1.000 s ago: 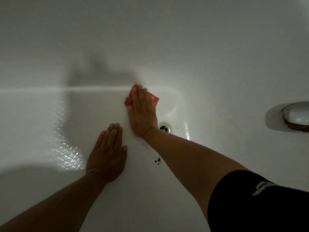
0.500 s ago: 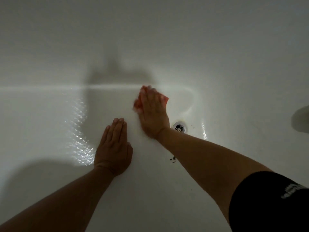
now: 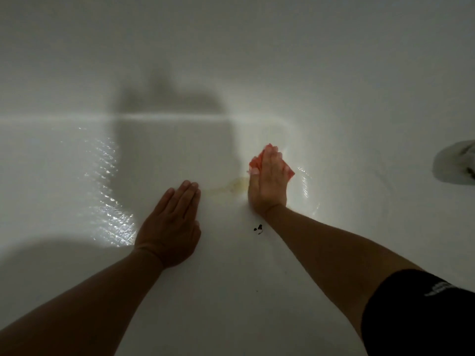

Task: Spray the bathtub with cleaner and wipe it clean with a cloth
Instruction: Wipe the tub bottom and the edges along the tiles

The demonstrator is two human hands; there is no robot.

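Note:
I look down into a white bathtub (image 3: 77, 188) with a wet, glistening floor. My right hand (image 3: 268, 183) lies flat, fingers straight, pressing a red-orange cloth (image 3: 257, 160) onto the tub floor near the far right corner; only the cloth's edges show around the fingers. A yellowish stain (image 3: 237, 185) spreads just left of that hand. My left hand (image 3: 172, 224) rests flat on the tub floor, fingers straight and together, holding nothing. The drain is hidden under my right hand. No spray bottle is in view.
Small dark specks (image 3: 258, 228) lie on the tub floor beside my right wrist. A metal fitting (image 3: 457, 163) sticks out of the right tub wall at the frame edge. The far wall rises behind a lit ledge line.
My right hand has slid the cloth right and toward me over the drain, uncovering a yellowish stain to its left. My left hand stays planted flat.

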